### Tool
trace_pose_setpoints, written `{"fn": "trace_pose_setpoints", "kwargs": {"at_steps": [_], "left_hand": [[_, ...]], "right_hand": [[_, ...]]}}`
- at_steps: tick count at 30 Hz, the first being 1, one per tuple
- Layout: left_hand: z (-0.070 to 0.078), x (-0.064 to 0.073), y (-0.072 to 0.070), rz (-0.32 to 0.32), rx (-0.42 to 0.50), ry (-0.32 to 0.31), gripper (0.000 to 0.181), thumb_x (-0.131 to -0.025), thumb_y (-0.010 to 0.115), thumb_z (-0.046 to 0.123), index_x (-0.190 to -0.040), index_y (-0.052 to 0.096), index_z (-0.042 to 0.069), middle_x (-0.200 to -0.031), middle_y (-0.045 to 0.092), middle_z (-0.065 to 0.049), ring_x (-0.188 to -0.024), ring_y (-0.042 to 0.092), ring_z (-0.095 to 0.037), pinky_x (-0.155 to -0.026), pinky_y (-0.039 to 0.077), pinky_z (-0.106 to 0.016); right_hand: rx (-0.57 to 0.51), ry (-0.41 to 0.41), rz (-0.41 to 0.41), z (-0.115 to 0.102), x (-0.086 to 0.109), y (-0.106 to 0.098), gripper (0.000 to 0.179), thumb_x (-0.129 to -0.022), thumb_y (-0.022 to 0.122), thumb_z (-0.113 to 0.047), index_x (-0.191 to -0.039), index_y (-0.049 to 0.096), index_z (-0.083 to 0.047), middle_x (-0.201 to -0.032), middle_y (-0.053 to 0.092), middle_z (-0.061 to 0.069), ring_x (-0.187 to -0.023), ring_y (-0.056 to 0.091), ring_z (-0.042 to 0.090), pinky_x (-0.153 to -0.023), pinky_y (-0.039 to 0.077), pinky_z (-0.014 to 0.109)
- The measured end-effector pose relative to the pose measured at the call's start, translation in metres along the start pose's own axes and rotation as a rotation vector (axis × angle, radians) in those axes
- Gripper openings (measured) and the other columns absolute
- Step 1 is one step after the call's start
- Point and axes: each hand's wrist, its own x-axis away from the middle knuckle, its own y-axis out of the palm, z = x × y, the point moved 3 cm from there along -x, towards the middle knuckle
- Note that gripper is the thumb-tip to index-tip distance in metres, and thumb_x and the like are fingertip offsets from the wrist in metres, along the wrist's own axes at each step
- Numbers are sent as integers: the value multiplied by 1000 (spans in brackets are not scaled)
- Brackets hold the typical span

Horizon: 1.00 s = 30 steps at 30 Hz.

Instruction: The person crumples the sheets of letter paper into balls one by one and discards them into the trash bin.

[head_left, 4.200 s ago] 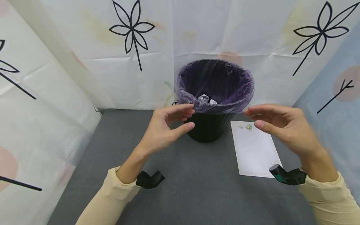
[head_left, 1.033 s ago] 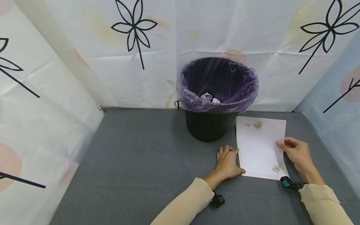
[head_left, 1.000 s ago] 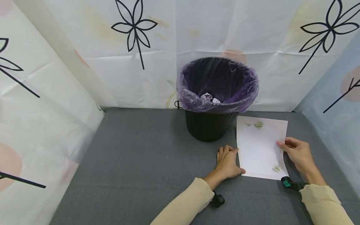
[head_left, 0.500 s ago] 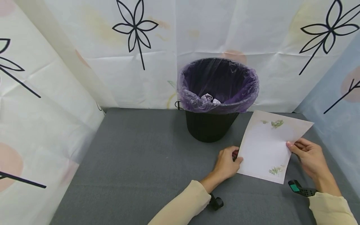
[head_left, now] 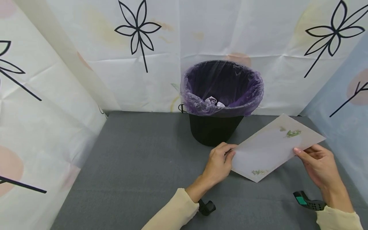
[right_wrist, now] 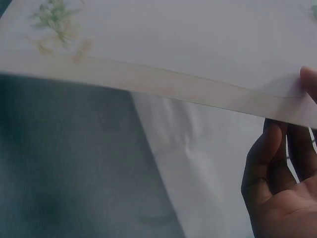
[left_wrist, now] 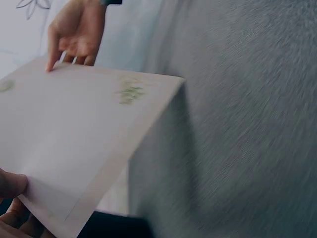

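A sheet of paper (head_left: pixel 267 150) with pale green leaf prints is held above the table, tilted, between both hands. My left hand (head_left: pixel 219 162) pinches its left edge between thumb and fingers. At the opposite edge my right hand (head_left: pixel 319 163) grips it, thumb on top and fingers underneath. In the left wrist view the paper (left_wrist: pixel 74 119) spans from the left thumb to the right hand (left_wrist: pixel 79 34). The right wrist view shows the right hand (right_wrist: pixel 282 178) with its fingers below the paper's (right_wrist: pixel 173 59) border.
A black bin (head_left: pixel 215 129) lined with a purple bag (head_left: pixel 224 110) stands at the back, behind the left hand. Crumpled paper (head_left: pixel 211 100) lies inside it. Patterned white cloth walls (head_left: pixel 95 32) enclose the grey table (head_left: pixel 129 159) at the back and sides.
Both hands, earlier raised without the paper, have taken hold of its edges. It has been lifted off the table and turned clockwise, and the left hand has shifted left with its edge.
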Motion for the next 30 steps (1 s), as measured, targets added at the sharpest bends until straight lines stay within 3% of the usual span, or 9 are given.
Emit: {"fn": "trace_pose_setpoints", "kwargs": {"at_steps": [5,12,18,23,27,30], "left_hand": [[7,-1,-28,-6,13,18,21,-98,60,-4,-115,73,-1,-100,67,-10,-84,61,-13,-72,49,-16],[14,-2,-65,-4,-23,52,25,-98,59,-6,-116,73,2,-99,64,-8,-76,55,-13,-62,46,-20],[21,-3,-91,-25,-84,108,27,-99,58,-7,-118,73,4,-95,62,-5,-71,50,-11,-60,44,-22],[21,-3,-112,-6,-97,137,22,-98,63,-3,-117,73,3,-99,67,-5,-83,62,-12,-70,52,-24],[17,-2,-129,40,-81,121,21,-95,70,2,-116,74,4,-101,70,-5,-92,67,-14,-77,56,-30],[13,-2,-141,93,-52,80,23,-93,74,4,-116,75,5,-101,72,-5,-88,67,-15,-74,56,-31]], "right_hand": [[-61,-79,-5,-12,0,17,37,-91,45,31,-121,62,18,-118,71,13,-105,68,19,-87,55,23],[-6,-149,-18,-28,-1,40,26,-88,48,33,-110,59,25,-105,74,17,-92,72,21,-80,58,25],[251,-142,-49,-33,0,62,25,-87,57,29,-110,63,21,-101,75,8,-83,72,14,-74,57,18],[401,-161,-12,-30,-1,76,22,-86,63,24,-107,66,18,-98,76,2,-80,72,9,-71,56,15],[368,-186,25,-26,-2,85,19,-88,70,16,-106,66,19,-99,76,1,-82,72,8,-72,56,16],[283,-195,28,-22,-3,91,18,-89,68,16,-105,64,22,-100,76,3,-86,73,10,-73,57,17]]}}
